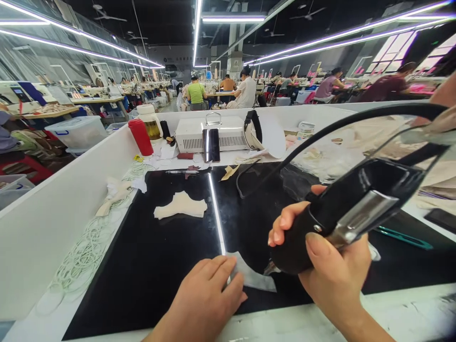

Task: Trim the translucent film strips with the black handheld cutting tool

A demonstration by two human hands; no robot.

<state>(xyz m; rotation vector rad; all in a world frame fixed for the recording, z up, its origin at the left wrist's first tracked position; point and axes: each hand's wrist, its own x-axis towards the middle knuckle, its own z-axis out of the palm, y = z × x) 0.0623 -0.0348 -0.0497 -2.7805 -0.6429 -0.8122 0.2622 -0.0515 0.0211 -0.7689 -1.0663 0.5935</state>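
My right hand (337,270) is wrapped around a black corded hand tool (356,199) with a silver metal lever on its side. The tool's small metal tip points down beside a curved grey fabric piece (254,275) on the black mat (142,285). With fingers spread flat, my left hand (210,294) presses on the left end of that grey piece. I cannot tell whether the tip touches the fabric. Farther back on the mat lies a cream fabric piece (180,205), apart from both hands.
A thick black cable (342,116) arches over the right side. A vented white box (217,133), a phone (211,146) and a red cylinder (140,137) stand at the back. Pale cord (83,251) lies along the left wall. Green tweezers (404,237) rest at right. Co-workers sit beyond.
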